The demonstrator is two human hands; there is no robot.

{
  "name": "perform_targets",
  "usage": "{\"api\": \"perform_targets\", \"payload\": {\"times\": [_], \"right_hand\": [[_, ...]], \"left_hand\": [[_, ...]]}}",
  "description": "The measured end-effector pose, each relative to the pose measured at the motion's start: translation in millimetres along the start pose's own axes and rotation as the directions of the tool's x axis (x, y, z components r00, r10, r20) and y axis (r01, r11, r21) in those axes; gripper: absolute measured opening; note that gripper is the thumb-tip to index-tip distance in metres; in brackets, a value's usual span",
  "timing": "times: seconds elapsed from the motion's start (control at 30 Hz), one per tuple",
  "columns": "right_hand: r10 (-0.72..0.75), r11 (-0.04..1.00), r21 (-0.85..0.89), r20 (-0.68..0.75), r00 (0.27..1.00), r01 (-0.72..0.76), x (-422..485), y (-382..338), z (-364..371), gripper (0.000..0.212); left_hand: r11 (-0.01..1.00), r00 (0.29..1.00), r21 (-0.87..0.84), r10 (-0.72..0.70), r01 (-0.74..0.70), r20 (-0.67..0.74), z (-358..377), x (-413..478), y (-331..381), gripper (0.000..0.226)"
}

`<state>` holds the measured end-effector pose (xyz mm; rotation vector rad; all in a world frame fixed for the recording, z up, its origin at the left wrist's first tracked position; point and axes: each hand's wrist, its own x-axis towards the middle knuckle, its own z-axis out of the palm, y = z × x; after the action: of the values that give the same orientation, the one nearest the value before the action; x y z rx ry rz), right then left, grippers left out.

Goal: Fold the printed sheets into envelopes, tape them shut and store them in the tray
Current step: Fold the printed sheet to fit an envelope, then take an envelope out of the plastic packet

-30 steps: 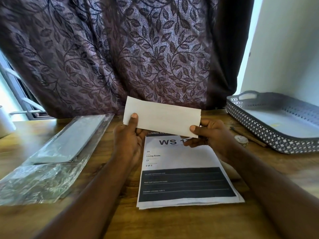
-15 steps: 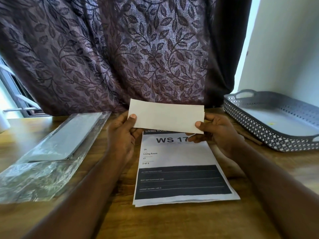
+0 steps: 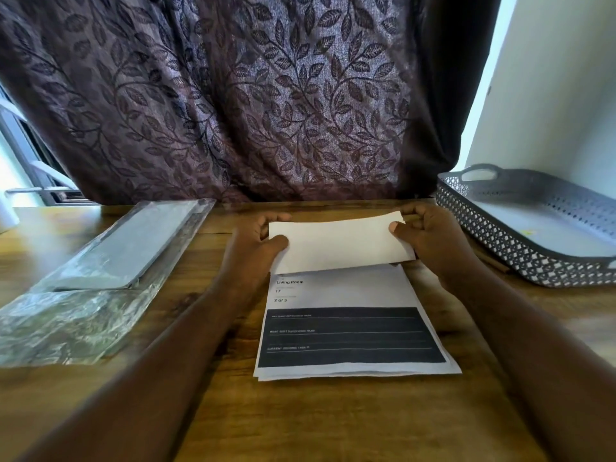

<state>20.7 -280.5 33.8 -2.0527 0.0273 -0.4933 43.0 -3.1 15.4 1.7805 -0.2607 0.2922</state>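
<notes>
A leaf-patterned curtain (image 3: 233,95) hangs behind the wooden worktop (image 3: 333,421). A clear plastic packet (image 3: 100,278) lies at the left, and a grey perforated tray (image 3: 500,241) sits at the right edge. A stack (image 3: 350,335) of printed sheets lies in the middle. A white folded sheet (image 3: 340,243) is held lengthwise over the stack's far end. The left hand (image 3: 253,248) pinches its left end and the right hand (image 3: 430,238) its right end, thumbs in front, fingers curled behind.
</notes>
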Motion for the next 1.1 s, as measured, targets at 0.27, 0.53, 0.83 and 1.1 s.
{"api": "perform_targets", "payload": {"times": [0.27,0.53,0.83,1.1], "right_hand": [[-0.033,0.849,-0.522,0.106,0.994,0.084,1,6,3,0.031],[-0.163,0.802,-0.565,0.111,0.98,0.197,-1,6,7,0.017],[-0.251,0.859,-0.441,0.078,0.965,0.259,-30,-47,35,0.009],[-0.328,0.892,-0.161,0.414,0.849,0.423,-94,-123,151,0.023]], "left_hand": [[0.844,0.988,0.517,0.151,-0.147,0.033,0,3,-13,0.016],[0.6,0.953,0.753,0.281,-0.269,0.117,-2,23,-46,0.034],[0.578,0.928,0.731,0.297,-0.363,0.226,-19,-26,-5,0.024],[0.591,0.939,0.78,0.343,-0.204,-0.014,-140,-62,-1,0.038]]}}
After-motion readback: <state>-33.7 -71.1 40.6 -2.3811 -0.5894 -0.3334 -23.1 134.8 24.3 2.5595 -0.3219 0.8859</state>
